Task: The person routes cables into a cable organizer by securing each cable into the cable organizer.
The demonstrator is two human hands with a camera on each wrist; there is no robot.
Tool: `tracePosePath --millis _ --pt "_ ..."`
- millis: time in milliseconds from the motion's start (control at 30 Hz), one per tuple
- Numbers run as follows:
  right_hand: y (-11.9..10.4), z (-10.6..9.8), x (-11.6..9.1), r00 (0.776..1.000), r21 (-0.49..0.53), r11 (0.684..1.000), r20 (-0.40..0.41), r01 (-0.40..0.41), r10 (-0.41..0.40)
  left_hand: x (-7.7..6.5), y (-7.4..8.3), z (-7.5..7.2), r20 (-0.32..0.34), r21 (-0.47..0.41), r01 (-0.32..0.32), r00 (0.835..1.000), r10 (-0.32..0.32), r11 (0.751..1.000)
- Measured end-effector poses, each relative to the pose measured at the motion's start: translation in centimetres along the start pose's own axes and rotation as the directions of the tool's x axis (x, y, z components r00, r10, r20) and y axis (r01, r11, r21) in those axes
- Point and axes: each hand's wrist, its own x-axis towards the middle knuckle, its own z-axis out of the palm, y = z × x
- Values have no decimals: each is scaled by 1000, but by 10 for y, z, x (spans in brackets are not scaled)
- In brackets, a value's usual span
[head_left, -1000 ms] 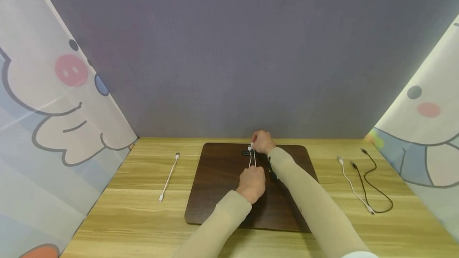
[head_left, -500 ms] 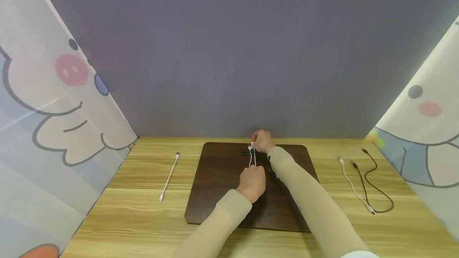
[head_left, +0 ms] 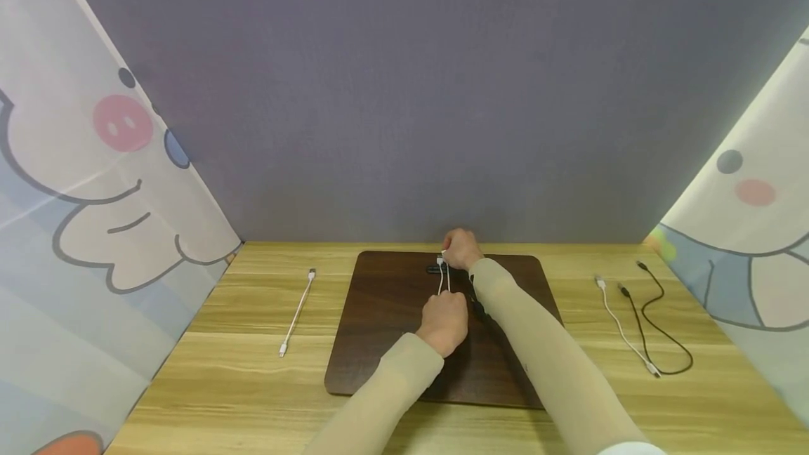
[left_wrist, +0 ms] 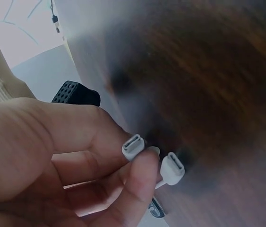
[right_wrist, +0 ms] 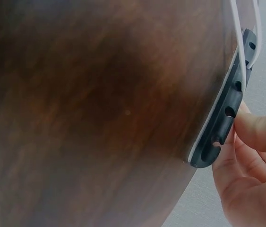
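Three white or black cables flank the brown rectangular wooden board, over which my left hand pinches two thin white cords running lengthwise to its far edge, my right hand's hold unclear.

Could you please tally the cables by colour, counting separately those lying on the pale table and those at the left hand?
White cables on the pale table: 2, one leftward, one rightward
Black cable on the table: 1
White cables at the left hand: 2
Total: 5
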Motion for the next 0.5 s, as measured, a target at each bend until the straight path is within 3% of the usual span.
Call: tracePosePath --millis 333,500 --pt "2 -4 -1 1000 1 1000 11 20 -20 -1 1 0 -4 -12 25 1000 -25 1000" --pt "9 -8 -1 998 87 995 25 56 -59 -3 -1 2 -15 -17 40 999 -40 999"
